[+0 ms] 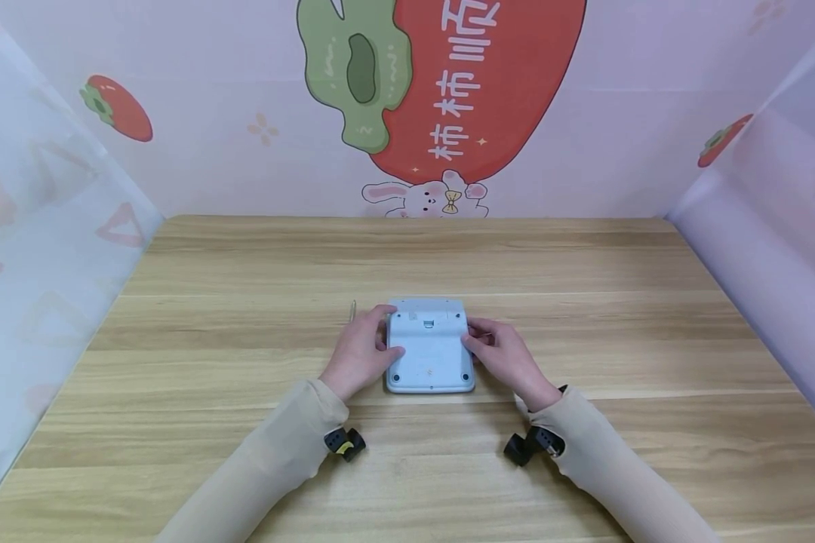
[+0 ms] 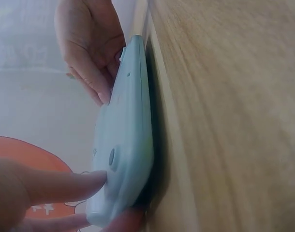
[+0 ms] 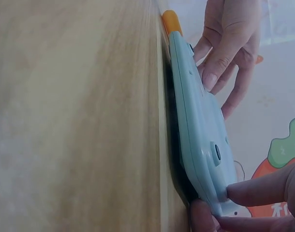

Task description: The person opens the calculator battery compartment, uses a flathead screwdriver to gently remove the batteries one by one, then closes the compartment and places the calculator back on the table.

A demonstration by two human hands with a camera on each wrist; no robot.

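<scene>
A light blue calculator (image 1: 429, 347) lies face down, its back with small feet and screw holes turned up. My left hand (image 1: 363, 347) grips its left edge, the thumb (image 2: 84, 186) on the back and a finger curled under the rim. On the opposite side, my right hand (image 1: 505, 354) pinches the right edge, thumb (image 3: 258, 186) on top and a fingertip beneath. Dark shadow shows between the calculator and the tabletop in both wrist views.
Beside my left hand lies a thin metal rod (image 1: 353, 310) on the wooden table (image 1: 210, 422). Past the calculator's far end in the right wrist view, an orange rounded handle (image 3: 171, 21) shows. Printed cloth walls (image 1: 231, 173) border the table's back and sides.
</scene>
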